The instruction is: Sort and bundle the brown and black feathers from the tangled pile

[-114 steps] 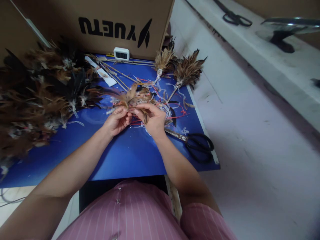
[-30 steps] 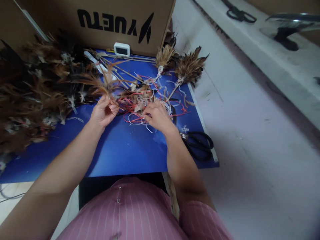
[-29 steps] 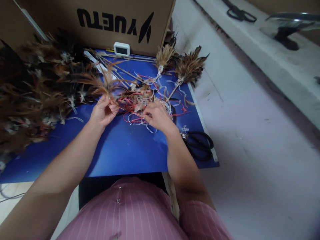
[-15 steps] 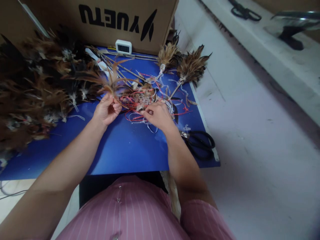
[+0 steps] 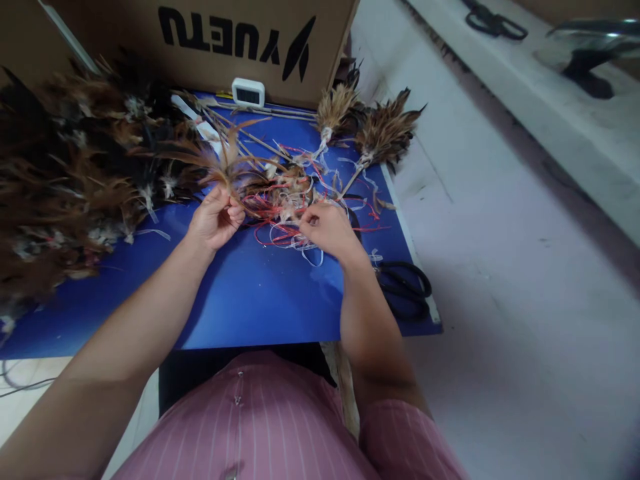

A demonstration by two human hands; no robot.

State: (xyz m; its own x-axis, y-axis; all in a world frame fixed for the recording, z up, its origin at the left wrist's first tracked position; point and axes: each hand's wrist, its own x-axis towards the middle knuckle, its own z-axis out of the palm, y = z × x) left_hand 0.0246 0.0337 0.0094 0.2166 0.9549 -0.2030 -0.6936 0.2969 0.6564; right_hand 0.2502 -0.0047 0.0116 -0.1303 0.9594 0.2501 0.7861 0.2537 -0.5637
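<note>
My left hand (image 5: 219, 215) is closed on a small bunch of brown feathers (image 5: 227, 163), whose tips fan upward and to the left. My right hand (image 5: 330, 228) is at the right side of a tangle of red and white strings (image 5: 273, 208) mixed with loose feathers. Its thumb and forefinger are pinched together; what sits between them, if anything, is too small to make out. Black-handled scissors (image 5: 404, 283) lie right of my right wrist, their blades partly hidden by it.
A large heap of brown and black feathers (image 5: 75, 180) covers the left side of the blue table (image 5: 260, 300). Two feather dusters (image 5: 387, 127) (image 5: 334, 110) lie at the back right. Thin sticks (image 5: 250, 140), a white digital timer (image 5: 249, 93) and a cardboard box (image 5: 220, 60) are behind.
My right hand has moved slightly to the right over the strings, its fingers pinched. My left hand stays almost where it was with the feathers.
</note>
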